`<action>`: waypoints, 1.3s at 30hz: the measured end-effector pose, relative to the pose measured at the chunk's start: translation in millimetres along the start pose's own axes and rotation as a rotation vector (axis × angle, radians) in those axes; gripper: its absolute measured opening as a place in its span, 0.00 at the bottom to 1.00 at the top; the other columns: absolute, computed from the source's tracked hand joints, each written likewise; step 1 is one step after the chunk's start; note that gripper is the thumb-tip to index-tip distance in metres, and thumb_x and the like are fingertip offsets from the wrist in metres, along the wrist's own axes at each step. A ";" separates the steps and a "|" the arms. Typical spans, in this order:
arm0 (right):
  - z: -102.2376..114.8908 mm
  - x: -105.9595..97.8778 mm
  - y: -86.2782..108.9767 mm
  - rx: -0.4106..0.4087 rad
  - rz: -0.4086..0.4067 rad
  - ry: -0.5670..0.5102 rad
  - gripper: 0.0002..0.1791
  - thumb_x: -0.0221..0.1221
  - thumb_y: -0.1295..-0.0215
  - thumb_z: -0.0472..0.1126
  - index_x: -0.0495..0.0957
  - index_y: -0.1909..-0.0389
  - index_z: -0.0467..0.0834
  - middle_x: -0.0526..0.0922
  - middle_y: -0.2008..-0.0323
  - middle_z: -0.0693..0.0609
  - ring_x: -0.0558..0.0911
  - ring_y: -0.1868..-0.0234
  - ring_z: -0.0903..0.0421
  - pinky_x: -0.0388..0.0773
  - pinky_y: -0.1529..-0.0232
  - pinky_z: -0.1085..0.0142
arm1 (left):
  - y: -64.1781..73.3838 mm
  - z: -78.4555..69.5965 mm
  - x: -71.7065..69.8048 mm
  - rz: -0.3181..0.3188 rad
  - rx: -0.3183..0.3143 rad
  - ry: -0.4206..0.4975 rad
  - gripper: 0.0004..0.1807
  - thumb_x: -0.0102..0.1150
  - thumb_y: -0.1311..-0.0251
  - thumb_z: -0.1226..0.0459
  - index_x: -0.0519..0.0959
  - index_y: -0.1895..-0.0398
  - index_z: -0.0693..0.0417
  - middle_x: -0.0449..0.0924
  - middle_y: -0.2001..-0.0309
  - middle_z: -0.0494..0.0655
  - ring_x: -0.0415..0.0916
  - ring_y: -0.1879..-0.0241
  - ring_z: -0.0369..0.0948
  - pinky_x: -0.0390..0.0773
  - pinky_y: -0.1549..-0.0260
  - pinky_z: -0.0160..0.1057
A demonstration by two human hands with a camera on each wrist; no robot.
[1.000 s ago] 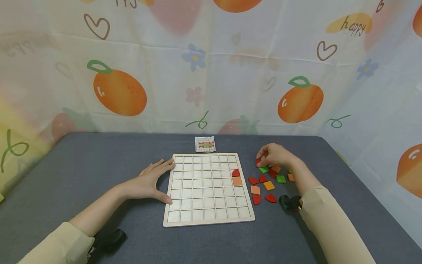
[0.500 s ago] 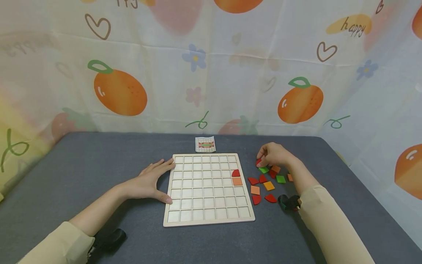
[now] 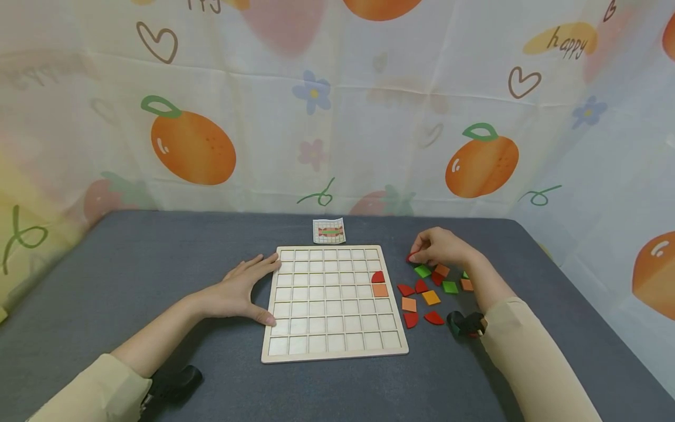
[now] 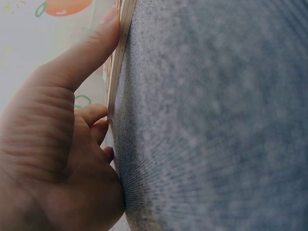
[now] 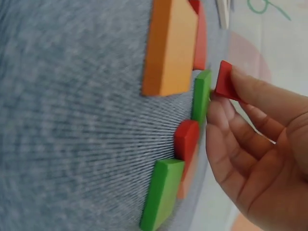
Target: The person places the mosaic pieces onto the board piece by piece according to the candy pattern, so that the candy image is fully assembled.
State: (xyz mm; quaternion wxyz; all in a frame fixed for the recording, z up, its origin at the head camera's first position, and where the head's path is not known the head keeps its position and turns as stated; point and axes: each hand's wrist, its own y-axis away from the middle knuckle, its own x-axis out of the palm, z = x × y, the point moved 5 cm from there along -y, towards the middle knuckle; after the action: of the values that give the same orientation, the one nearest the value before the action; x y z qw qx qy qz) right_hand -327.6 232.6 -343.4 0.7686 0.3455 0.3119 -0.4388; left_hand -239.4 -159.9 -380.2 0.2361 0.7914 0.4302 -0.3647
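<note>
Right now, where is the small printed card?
In the head view, the printed card lies on the table just beyond the board, left of the right hand.

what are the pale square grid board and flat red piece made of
The pale square grid board seems to be wood, matt, judging by its light tan frame and edge. The flat red piece in the right hand may be painted wood or plastic: smooth, evenly coloured, no grain visible.
</note>
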 end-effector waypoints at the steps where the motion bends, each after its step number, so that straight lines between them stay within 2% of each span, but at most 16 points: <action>1: 0.6 -0.4 0.2 -0.001 0.001 -0.013 0.09 0.62 0.34 0.42 0.81 0.60 0.40 0.85 0.63 0.46 0.82 0.63 0.54 0.83 0.58 0.62 | -0.2 0.1 0.0 -0.001 0.001 -0.001 0.63 0.77 0.60 0.42 0.54 0.22 0.57 0.44 0.19 0.56 0.36 0.22 0.65 0.35 0.30 0.73; 13: 14.4 7.0 3.5 -0.099 0.077 -0.243 0.15 0.62 0.32 0.42 0.80 0.51 0.36 0.85 0.57 0.41 0.86 0.58 0.51 0.86 0.52 0.58 | -0.1 0.4 0.6 -0.001 0.001 -0.006 0.64 0.76 0.60 0.41 0.54 0.22 0.56 0.44 0.19 0.55 0.36 0.21 0.64 0.36 0.29 0.71; 16: 19.0 11.1 5.7 -0.115 0.105 -0.270 0.17 0.63 0.33 0.43 0.80 0.49 0.36 0.86 0.58 0.44 0.86 0.58 0.49 0.85 0.52 0.58 | -0.2 0.5 0.6 -0.001 0.001 -0.006 0.64 0.76 0.60 0.41 0.54 0.22 0.57 0.43 0.19 0.55 0.36 0.21 0.64 0.35 0.29 0.71; 21: 28.1 19.2 7.8 -0.146 0.146 -0.309 0.19 0.66 0.37 0.41 0.80 0.50 0.35 0.84 0.67 0.51 0.86 0.60 0.48 0.85 0.52 0.57 | -0.5 1.3 0.4 -0.004 -0.002 -0.008 0.65 0.77 0.60 0.41 0.53 0.22 0.57 0.44 0.19 0.55 0.35 0.21 0.64 0.36 0.29 0.72; 24: 35.5 25.6 8.9 -0.170 0.175 -0.319 0.18 0.68 0.40 0.40 0.79 0.53 0.34 0.85 0.70 0.51 0.85 0.64 0.48 0.85 0.54 0.57 | -0.2 1.1 0.4 -0.003 -0.003 -0.007 0.64 0.77 0.60 0.41 0.53 0.22 0.57 0.44 0.19 0.55 0.35 0.21 0.64 0.36 0.30 0.72; 28: 45.9 34.8 11.7 -0.191 0.221 -0.289 0.13 0.68 0.40 0.41 0.82 0.59 0.38 0.89 0.68 0.47 0.87 0.64 0.50 0.85 0.56 0.59 | 0.3 0.4 0.3 -0.003 0.000 -0.004 0.64 0.77 0.60 0.42 0.54 0.22 0.57 0.44 0.19 0.56 0.35 0.21 0.64 0.36 0.30 0.72; 34: 58.4 47.7 17.0 -0.205 0.311 -0.273 0.09 0.68 0.40 0.40 0.85 0.61 0.40 0.90 0.67 0.46 0.87 0.64 0.52 0.85 0.57 0.60 | 0.1 0.4 0.4 -0.006 0.000 -0.006 0.64 0.77 0.60 0.41 0.54 0.22 0.57 0.44 0.19 0.56 0.36 0.21 0.64 0.36 0.30 0.72; 39: 62.8 53.9 17.6 -0.244 0.353 -0.240 0.08 0.68 0.40 0.37 0.86 0.60 0.40 0.90 0.67 0.46 0.86 0.68 0.56 0.84 0.61 0.64 | -0.1 0.9 0.4 -0.006 -0.004 -0.005 0.64 0.77 0.61 0.42 0.54 0.22 0.57 0.44 0.19 0.55 0.36 0.21 0.64 0.36 0.30 0.73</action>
State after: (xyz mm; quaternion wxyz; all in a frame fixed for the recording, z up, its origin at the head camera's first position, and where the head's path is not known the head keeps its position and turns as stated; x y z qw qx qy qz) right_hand -278.2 163.9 -345.5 0.9010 0.2447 0.2037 -0.2946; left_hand -239.6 -160.3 -381.2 0.2377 0.7886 0.4329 -0.3664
